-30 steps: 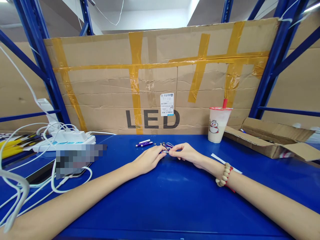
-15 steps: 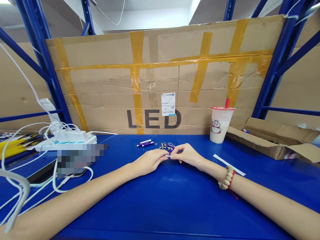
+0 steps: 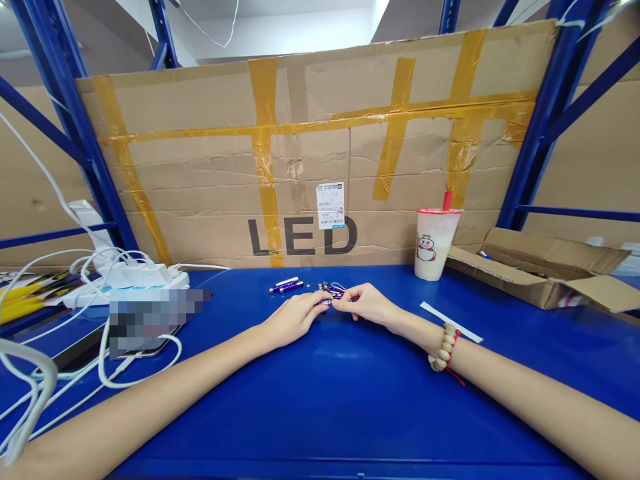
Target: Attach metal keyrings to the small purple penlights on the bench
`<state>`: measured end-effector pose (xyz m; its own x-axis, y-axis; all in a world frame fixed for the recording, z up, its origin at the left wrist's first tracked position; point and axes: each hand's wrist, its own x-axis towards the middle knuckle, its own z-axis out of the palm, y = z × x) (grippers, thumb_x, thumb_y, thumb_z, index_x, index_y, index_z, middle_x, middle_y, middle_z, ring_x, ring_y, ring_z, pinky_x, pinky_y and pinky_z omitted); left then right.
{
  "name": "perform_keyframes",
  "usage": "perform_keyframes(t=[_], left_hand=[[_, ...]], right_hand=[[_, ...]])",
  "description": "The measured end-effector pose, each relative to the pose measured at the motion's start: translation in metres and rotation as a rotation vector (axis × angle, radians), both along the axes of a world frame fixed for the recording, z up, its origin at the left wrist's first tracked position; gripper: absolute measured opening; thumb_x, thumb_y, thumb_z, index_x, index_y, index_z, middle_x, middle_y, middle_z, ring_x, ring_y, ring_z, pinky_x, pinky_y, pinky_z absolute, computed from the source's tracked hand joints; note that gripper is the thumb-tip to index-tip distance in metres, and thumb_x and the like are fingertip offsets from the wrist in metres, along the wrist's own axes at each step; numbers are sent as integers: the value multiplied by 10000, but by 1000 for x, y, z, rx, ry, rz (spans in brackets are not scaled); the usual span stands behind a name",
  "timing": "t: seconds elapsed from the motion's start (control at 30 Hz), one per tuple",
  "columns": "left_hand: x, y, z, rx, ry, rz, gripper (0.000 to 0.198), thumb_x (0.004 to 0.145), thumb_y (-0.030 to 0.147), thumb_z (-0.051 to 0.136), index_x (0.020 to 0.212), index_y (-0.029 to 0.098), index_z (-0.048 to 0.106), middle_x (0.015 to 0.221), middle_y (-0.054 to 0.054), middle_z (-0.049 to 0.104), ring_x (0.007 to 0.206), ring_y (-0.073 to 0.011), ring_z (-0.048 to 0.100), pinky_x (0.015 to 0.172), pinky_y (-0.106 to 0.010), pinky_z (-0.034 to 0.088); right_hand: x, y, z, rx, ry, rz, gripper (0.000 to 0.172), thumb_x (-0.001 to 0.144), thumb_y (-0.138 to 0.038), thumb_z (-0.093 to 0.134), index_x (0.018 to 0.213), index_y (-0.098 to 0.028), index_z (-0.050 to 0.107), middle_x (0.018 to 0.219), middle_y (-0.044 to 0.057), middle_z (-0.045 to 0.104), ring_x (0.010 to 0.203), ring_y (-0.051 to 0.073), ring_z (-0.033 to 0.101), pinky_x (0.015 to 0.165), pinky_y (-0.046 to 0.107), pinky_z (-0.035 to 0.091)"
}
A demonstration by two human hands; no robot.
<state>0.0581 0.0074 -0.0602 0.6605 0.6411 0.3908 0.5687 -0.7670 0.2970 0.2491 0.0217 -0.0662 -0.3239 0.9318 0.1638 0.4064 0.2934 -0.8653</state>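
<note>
My left hand [image 3: 294,321] is closed, with a small silvery cylindrical piece [image 3: 326,302] between its thumb and fingertips. Thumb and index finger of my right hand [image 3: 369,305] pinch the other end of the same piece, so the fingertips nearly meet. Much of it is hidden and its kind cannot be made out. Just behind the fingers lie several small shiny metal pieces [image 3: 321,287] and a purple item with a pale cord loop [image 3: 338,287], partly covered by my right hand. Slim purple metal tubes [image 3: 287,288] rest to the left of these.
A drink cup [image 3: 434,247] with a red straw stands at the back right, beside an open cardboard box [image 3: 530,277]. A white strip [image 3: 451,323] lies near my right wrist. White cables and a power strip [image 3: 130,275] crowd the left. Cardboard [image 3: 215,187] walls the back.
Both hands still pinch the small piece together, with slight finger movement. The whole view has shifted a little, so most things appear slightly further left.
</note>
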Motion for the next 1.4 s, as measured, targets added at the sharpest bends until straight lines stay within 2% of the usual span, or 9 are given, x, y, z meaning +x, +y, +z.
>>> perform_keyframes(t=[0.13,0.23,0.37,0.43,0.57,0.77,1.03,1.2,1.4], left_hand=[[1,1,-1,18,-36,35,285,913,287,304,1110,217,498,1111,-42,596,975,-170,571,830,-284,444],[2,1,-2,32,-67,64,287,913,287,304,1105,209,502,1138,-50,582,1000,-174,562,851,-289,438],[1,2,-3,19,-82,84,285,914,281,293,1096,200,496,1102,-51,594,962,-173,574,823,-289,447],[1,2,-3,10,-84,90,280,915,283,288,1077,202,501,1061,-45,607,936,-169,579,812,-285,447],[1,1,-2,14,-66,98,272,916,298,282,1019,199,513,1003,-42,615,898,-167,580,785,-279,443],[-2,0,0,-13,-45,29,277,922,302,254,998,206,503,897,-15,613,798,-142,580,702,-247,428],[-3,-4,2,-27,6,26,291,921,310,243,997,206,504,829,-10,608,746,-141,568,628,-229,396],[-3,-5,4,-25,102,31,268,915,308,248,948,216,498,838,-1,605,726,-142,566,629,-234,395],[-3,-6,5,-59,142,41,233,916,313,242,979,228,450,769,15,596,667,-144,571,593,-231,386]], right_hand=[[-1,3,-4,114,17,-35,428,608,-557,641,714,-142,631,562,-17,547,409,57,430,423,201,324],[-2,0,-3,378,-16,-81,398,615,-516,668,814,-174,636,697,-6,580,450,64,468,467,211,367],[-1,-10,3,708,-184,-115,214,737,-400,620,867,-233,652,790,-10,601,519,60,489,537,199,378],[-1,-14,5,801,-286,-109,157,788,-362,575,854,-251,664,839,-8,614,565,64,518,531,190,360],[0,-17,6,922,-433,-136,175,824,-353,530,903,-283,670,903,-14,626,599,68,549,496,190,327],[4,-17,8,956,-471,-122,241,845,-403,479,861,-290,692,878,-3,637,596,71,550,513,196,333],[7,-13,6,970,-417,-28,292,840,-442,470,817,-265,701,811,11,628,599,76,551,531,193,349],[5,-12,5,914,-370,57,305,815,-467,493,753,-242,690,794,18,619,607,87,550,529,198,359],[6,-12,5,873,-354,70,311,804,-477,507,737,-225,675,815,21,623,655,99,553,560,204,358]])
